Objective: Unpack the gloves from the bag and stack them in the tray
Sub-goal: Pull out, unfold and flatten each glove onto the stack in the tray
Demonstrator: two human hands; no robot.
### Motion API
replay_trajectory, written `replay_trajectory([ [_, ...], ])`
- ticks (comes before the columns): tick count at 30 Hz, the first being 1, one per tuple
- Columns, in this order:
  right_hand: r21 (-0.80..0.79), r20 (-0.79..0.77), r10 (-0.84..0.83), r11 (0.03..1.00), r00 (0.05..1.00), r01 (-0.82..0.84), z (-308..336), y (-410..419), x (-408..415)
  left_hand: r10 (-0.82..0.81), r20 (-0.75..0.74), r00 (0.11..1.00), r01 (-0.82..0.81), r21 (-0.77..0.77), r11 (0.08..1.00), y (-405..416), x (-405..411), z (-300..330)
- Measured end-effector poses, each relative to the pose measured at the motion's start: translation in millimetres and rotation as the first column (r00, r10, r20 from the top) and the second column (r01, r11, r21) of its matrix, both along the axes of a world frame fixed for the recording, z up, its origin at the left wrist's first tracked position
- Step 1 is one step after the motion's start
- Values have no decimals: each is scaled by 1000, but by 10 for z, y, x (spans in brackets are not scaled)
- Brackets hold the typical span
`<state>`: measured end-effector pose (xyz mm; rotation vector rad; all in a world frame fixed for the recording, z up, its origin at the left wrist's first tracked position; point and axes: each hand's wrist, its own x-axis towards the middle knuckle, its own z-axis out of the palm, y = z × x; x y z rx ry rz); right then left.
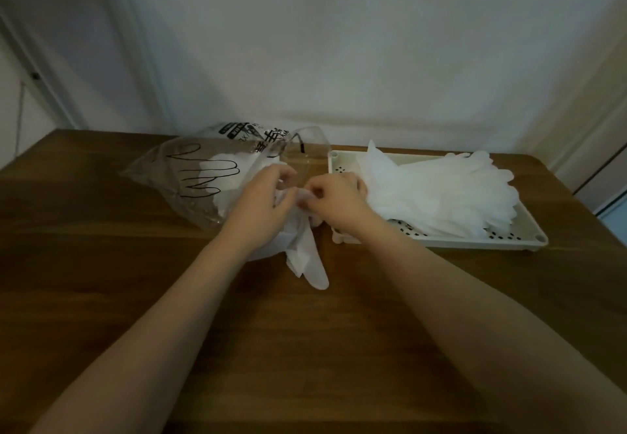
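Head view: both hands (298,196) pinch one glove (307,257).

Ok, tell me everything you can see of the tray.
The tray is a shallow, cream, plastic-looking rectangle with rounded corners and a perforated floor. It sits flat on the wooden table, right of the clear bag. A pile of translucent white gloves fills most of it.
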<state>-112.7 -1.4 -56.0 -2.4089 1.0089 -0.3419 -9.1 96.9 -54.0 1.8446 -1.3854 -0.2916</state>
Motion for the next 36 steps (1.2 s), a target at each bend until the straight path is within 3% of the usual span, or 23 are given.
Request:
replay_trajectory([
  [5,390,454,18,895,891,-217,305,11,-207,-42,-13,999,42,41,998,8,18,78],
  [9,594,607,-141,734,782,-329,435,-23,-326,-81,52,995,81,5,997,-3,-8,204],
  [12,693,656,-319,613,684,-379,496,-74,-410,-130,-95,987,126,-43,991,-13,-25,284],
  [14,730,668,-405,521,624,-442,525,-120,-480,-135,-289,948,118,-75,990,-6,-87,327],
  [17,729,682,-398,431,614,-531,522,-147,-610,-147,-628,765,124,-80,989,-58,-214,367],
  [19,709,705,-391,365,591,-604,534,-135,-698,-164,-848,504,200,-70,977,-103,-291,397],
  [21,697,712,-419,328,563,-637,561,-132,-786,-141,-931,338,308,-32,951,-153,-375,433],
  [25,677,736,-306,312,604,-667,529,-238,-893,-27,-982,187,479,67,875,-227,-544,490],
  [28,662,749,-269,257,605,-704,485,-361,-1015,-61,-966,250,543,88,835,-277,-585,475],
  [32,634,771,-178,127,611,-763,529,-500,-1201,-105,-955,276,487,45,872,-325,-586,476],
  [34,655,754,-175,134,633,-743,523,-560,-1271,-121,-958,258,480,19,877,-329,-539,486],
  [36,672,740,-191,203,644,-712,525,-620,-1359,-161,-958,237,478,-29,878,-339,-505,490],
])
